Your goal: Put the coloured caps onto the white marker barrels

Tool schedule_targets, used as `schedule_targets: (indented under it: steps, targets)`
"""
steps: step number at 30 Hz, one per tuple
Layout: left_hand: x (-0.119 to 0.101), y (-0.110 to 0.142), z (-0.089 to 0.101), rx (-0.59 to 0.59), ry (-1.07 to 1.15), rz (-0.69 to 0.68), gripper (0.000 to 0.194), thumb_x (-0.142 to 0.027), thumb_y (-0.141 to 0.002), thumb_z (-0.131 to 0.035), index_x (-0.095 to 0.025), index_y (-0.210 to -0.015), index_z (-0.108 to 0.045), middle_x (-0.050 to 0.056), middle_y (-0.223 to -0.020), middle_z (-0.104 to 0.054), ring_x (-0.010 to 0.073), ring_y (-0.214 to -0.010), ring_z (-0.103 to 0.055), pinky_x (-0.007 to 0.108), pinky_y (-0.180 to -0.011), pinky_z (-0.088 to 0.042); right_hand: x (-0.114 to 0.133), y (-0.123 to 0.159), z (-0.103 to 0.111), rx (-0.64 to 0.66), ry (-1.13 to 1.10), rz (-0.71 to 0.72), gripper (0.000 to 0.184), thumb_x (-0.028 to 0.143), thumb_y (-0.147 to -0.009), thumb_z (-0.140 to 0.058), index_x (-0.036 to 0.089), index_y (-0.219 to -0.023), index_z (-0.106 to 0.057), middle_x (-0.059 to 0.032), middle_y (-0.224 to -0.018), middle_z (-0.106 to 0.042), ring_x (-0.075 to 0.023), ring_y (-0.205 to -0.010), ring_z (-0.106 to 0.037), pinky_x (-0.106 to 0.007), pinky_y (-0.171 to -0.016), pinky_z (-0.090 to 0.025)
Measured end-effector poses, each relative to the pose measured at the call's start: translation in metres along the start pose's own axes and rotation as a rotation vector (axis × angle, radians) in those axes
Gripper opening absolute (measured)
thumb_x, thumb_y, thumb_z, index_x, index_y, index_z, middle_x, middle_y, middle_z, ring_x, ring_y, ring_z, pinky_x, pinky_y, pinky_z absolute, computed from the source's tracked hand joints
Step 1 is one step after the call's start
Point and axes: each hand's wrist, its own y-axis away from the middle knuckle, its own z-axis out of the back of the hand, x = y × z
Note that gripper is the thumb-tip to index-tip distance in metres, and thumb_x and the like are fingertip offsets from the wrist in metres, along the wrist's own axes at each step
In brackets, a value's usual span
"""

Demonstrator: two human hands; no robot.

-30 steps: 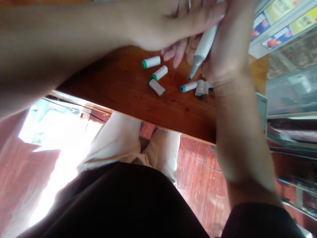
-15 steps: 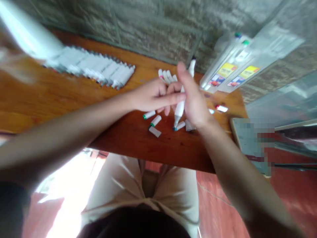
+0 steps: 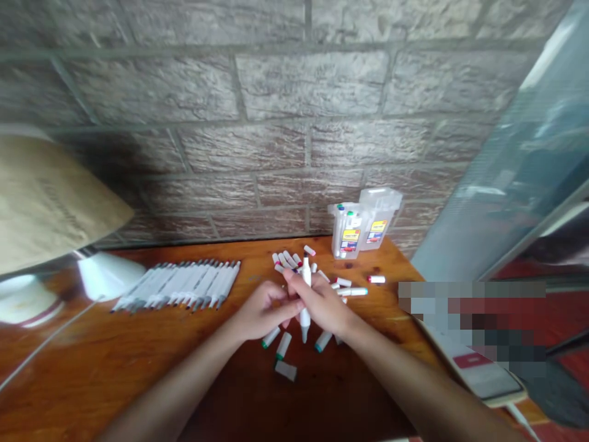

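A white double-ended marker (image 3: pixel 305 270) stands nearly upright between my hands, both its ends uncapped, a dark tip at the top and a grey cone at the bottom. My right hand (image 3: pixel 327 305) is closed around it, thumb pointing up along the barrel. Against the barrel's lower part presses the thumb of my left hand (image 3: pixel 267 312), whose fingers are curled and partly hidden. Below the hands lie a green-ended cap (image 3: pixel 283 346), another green-ended cap (image 3: pixel 271 337), a pale grey cap (image 3: pixel 286 370) and a teal-ended cap (image 3: pixel 323 341). Several pink-ended caps (image 3: pixel 283 260) lie behind.
A long row of white markers (image 3: pixel 179 283) lies at left, beside a white lamp base (image 3: pixel 108 276). Two clear plastic cases (image 3: pixel 347 236) stand by the brick wall (image 3: pixel 271 147). A white marker with a blue end (image 3: pixel 353 291) and a red-ended cap (image 3: pixel 377 279) lie at right.
The view has tilted up, bringing the wall, lamp and marker row into sight. Both hands stay together on the marker, which has swung from a slant to nearly upright.
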Motion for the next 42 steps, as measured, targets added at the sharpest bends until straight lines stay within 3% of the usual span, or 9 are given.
schedule_targets:
  steps: [4, 7, 12, 15, 18, 25, 32, 39, 42]
  targets:
    - [0.0, -0.002, -0.003, -0.023, 0.051, -0.009, 0.039, -0.046, -0.082, -0.073, -0.011, -0.066, -0.071, 0.004, -0.06, -0.064, 0.0107, -0.056, -0.051, 0.022, -0.055, -0.037, -0.002, -0.005, 0.0, -0.08, -0.021, 0.082, 0.062, 0.068, -0.09, -0.058, 0.018, -0.055, -0.045, 0.0034, -0.053, -0.046, -0.0088, -0.054, -0.042, -0.024, -0.056, -0.034]
    - [-0.002, -0.003, -0.006, -0.065, 0.123, 0.034, 0.037, -0.045, -0.077, -0.077, -0.011, -0.066, -0.069, 0.003, -0.062, -0.061, 0.0107, -0.059, -0.049, 0.022, -0.057, -0.035, 0.001, -0.006, 0.001, -0.063, -0.07, 0.108, 0.06, 0.067, -0.087, -0.062, 0.017, -0.057, -0.048, 0.0042, -0.056, -0.045, -0.0076, -0.055, -0.04, -0.023, -0.057, -0.035]
    - [-0.001, -0.002, 0.0, -0.096, 0.327, 0.079, 0.044, -0.051, -0.072, -0.08, -0.013, -0.06, -0.062, -0.004, -0.051, -0.044, 0.0066, -0.049, -0.034, 0.021, -0.05, -0.025, 0.007, -0.005, 0.003, 0.035, -0.343, -0.026, 0.057, 0.071, -0.077, -0.071, 0.017, -0.07, -0.056, 0.0049, -0.058, -0.052, -0.007, -0.05, -0.048, -0.02, -0.049, -0.036]
    - [-0.002, 0.001, 0.002, -0.117, 0.43, 0.12, 0.042, -0.049, -0.069, -0.082, -0.014, -0.059, -0.062, -0.003, -0.05, -0.045, 0.0075, -0.049, -0.037, 0.022, -0.049, -0.027, 0.008, -0.004, 0.006, 0.163, -0.475, -0.02, 0.054, 0.067, -0.075, -0.075, 0.015, -0.08, -0.065, 0.0122, -0.044, -0.033, -0.0029, -0.038, -0.025, -0.018, -0.04, -0.019]
    - [-0.001, 0.003, 0.003, -0.126, 0.44, 0.148, 0.041, -0.046, -0.067, -0.084, -0.014, -0.056, -0.061, -0.002, -0.049, -0.048, 0.0084, -0.048, -0.04, 0.022, -0.048, -0.03, 0.008, -0.004, 0.01, 0.275, -0.527, -0.02, 0.052, 0.064, -0.076, -0.077, 0.014, -0.087, -0.068, 0.0133, -0.041, -0.028, -0.0038, -0.038, -0.026, -0.019, -0.04, -0.019]
    - [0.006, 0.0, 0.003, -0.137, 0.316, 0.132, 0.043, -0.048, -0.068, -0.087, -0.013, -0.055, -0.065, 0.0, -0.049, -0.052, 0.0093, -0.049, -0.042, 0.023, -0.047, -0.03, 0.004, -0.007, 0.015, 0.223, -0.354, -0.017, 0.054, 0.062, -0.071, -0.082, 0.015, -0.063, -0.057, 0.0071, -0.047, -0.05, -0.0023, -0.041, -0.033, -0.022, -0.041, -0.019]
    - [-0.004, 0.003, 0.005, -0.052, 0.395, 0.119, 0.046, -0.058, -0.068, -0.083, -0.012, -0.066, -0.077, 0.004, -0.051, -0.059, 0.0103, -0.046, -0.045, 0.023, -0.047, -0.033, 0.005, -0.003, 0.012, 0.313, -0.577, 0.007, 0.045, 0.052, -0.074, -0.083, 0.012, -0.093, -0.072, 0.0132, -0.041, -0.034, -0.0021, -0.037, -0.023, -0.021, -0.04, -0.011]
    - [-0.003, 0.013, 0.01, 0.087, 0.323, 0.094, 0.052, -0.063, -0.072, -0.078, -0.011, -0.068, -0.079, 0.011, -0.063, -0.071, 0.0109, -0.048, -0.048, 0.023, -0.045, -0.033, 0.01, 0.003, 0.014, 0.386, -0.512, -0.066, 0.045, 0.049, -0.07, -0.086, 0.012, -0.092, -0.072, 0.0024, -0.052, -0.066, -0.0012, -0.031, -0.03, -0.019, -0.035, -0.014]
    - [0.0, 0.013, 0.007, 0.048, 0.354, 0.108, 0.052, -0.063, -0.07, -0.08, -0.012, -0.068, -0.076, 0.007, -0.056, -0.065, 0.0111, -0.048, -0.048, 0.023, -0.047, -0.035, 0.008, 0.003, 0.013, 0.352, -0.509, -0.063, 0.047, 0.051, -0.07, -0.085, 0.012, -0.094, -0.073, 0.0061, -0.043, -0.057, -0.0019, -0.031, -0.029, -0.018, -0.037, -0.015]
